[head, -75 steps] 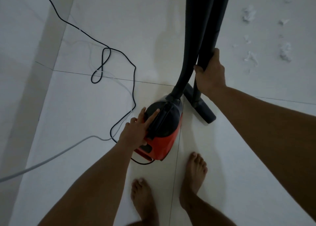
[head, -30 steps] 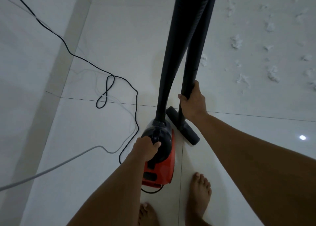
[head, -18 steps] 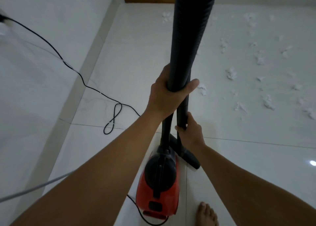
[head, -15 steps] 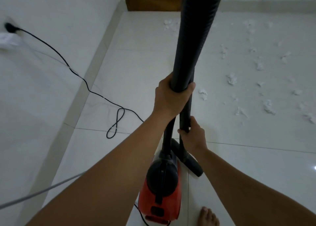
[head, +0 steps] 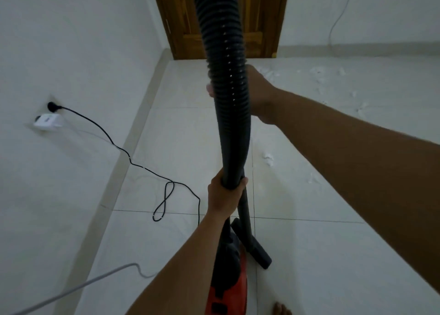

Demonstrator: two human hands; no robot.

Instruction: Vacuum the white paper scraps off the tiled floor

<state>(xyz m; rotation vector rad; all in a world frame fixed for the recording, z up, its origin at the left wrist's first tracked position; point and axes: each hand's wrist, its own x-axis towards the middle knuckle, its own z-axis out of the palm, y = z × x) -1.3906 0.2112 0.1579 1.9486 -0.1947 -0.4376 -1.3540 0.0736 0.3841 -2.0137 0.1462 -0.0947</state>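
White scraps (head: 268, 158) lay strewn over the floor (head: 309, 255), one just right of the hose (head: 226, 52) and more toward the far right, none apparently collected yet. The nozzle (head: 258, 250) rested on bare tile beside the red vacuum (head: 235, 291), well short of the mess. The left hand (head: 225, 195) had its fingers clamped round the hose's smooth lower end. The right hand (head: 259, 93), higher and behind, wrapped round the ribbed part, one fingertip showing at its left. The cord (head: 142, 167) ran to a plug (head: 51, 106) in the left wall. The whole sweep appeared left to do.
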